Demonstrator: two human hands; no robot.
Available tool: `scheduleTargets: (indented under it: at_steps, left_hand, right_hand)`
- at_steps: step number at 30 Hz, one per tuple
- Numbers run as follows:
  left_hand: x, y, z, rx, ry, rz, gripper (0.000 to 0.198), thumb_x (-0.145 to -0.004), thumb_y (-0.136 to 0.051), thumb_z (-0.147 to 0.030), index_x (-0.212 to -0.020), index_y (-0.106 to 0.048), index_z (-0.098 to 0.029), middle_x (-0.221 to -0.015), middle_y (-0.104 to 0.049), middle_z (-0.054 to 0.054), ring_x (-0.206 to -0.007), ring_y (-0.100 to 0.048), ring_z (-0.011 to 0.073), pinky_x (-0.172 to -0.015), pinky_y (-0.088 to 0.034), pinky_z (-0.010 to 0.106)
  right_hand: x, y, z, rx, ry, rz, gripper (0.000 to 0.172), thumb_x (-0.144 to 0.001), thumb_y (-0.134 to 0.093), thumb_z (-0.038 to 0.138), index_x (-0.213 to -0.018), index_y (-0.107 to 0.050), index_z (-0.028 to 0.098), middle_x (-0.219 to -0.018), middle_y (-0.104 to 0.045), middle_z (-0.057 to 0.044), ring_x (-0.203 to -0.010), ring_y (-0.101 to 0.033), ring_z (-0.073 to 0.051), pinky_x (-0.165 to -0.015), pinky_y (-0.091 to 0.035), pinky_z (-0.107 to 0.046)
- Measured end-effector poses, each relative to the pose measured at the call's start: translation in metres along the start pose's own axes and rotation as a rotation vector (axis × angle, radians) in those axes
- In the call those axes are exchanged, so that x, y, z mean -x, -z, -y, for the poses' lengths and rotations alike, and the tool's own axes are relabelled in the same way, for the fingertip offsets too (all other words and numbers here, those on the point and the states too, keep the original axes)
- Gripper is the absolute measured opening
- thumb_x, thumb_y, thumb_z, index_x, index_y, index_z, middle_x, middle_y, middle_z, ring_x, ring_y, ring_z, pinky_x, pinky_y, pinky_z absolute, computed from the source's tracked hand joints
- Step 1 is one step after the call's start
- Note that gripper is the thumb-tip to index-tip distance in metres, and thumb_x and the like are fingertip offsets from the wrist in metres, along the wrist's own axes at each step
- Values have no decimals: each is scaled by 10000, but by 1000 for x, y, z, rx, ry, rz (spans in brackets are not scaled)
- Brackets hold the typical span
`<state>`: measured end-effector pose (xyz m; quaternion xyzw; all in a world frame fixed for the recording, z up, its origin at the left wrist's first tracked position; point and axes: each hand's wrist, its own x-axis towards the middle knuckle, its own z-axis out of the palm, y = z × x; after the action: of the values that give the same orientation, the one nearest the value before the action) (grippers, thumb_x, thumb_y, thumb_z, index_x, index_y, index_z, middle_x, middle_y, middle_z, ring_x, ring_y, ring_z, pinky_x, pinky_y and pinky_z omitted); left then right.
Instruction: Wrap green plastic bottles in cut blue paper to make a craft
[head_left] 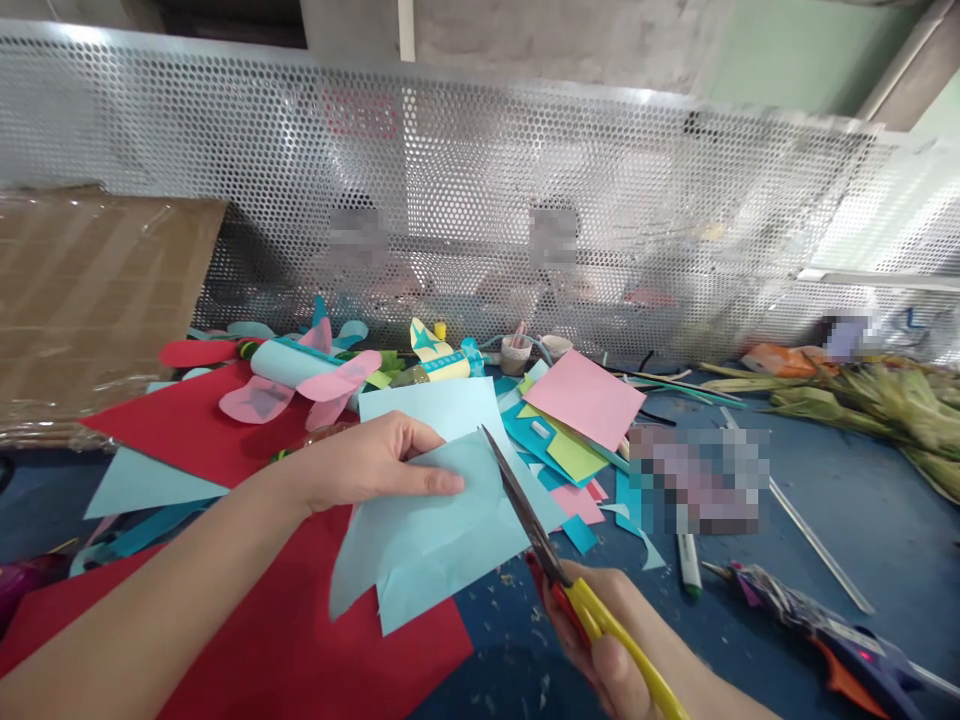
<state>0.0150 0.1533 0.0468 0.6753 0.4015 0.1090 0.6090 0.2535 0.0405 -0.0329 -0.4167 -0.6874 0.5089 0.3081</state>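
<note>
Pinched between the thumb and fingers of my left hand [390, 460] is a light blue sheet of paper [450, 540], its lower edge curling. My right hand [600, 640] grips a pair of scissors [551, 555] with yellow and red handles. The dark blades point up and left, their tips at the sheet's upper right edge. Whether the blades are cutting into the paper I cannot tell. Another pale blue sheet [442, 400] shows behind the held one. Beneath my left arm lies red paper [315, 640].
Paper airplane models [300, 365] lie at the back left near red sheets. A pink sheet [585, 400] tops coloured scraps right of centre. A glue gun [832, 630], a marker [688, 565] and a clear stick [817, 545] lie right. A perforated metal panel [480, 200] borders the back.
</note>
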Motion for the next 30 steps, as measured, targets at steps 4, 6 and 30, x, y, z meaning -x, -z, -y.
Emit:
scheduleTargets:
  at_steps: [4,6,30]
  left_hand:
    - [1,5,0,-38,3,-22,270,-683,-796,-464,-775,-748,-215,-786,-745,5,-631,-648,138,-563,-500,208]
    - [2,7,0,-40,7,-24,270,-685,-792,-468,-773,-742,-218,-768,-741,0,-588,-634,128,-532,-487,204]
    - [9,25,2,-208,2,-177,270,-613,-821,-429,-687,-716,-192,-643,-627,-18,-564,-536,108,-473,-397,174]
  right_hand:
    - [1,0,3,56,8,-25,711,-717,-229,926,-698,-344,225,-603,-272,62,-491,-234,-86,-411,-222,-243]
    - [0,0,2,84,26,-11,711,-728,-218,920,-692,-351,222,-587,-268,62,-499,-237,-91,-425,-216,-251]
    - [-3,2,0,40,-39,87,737,-681,-288,943,-655,-350,209,-561,-246,77,-506,-213,-77,-461,-160,-266]
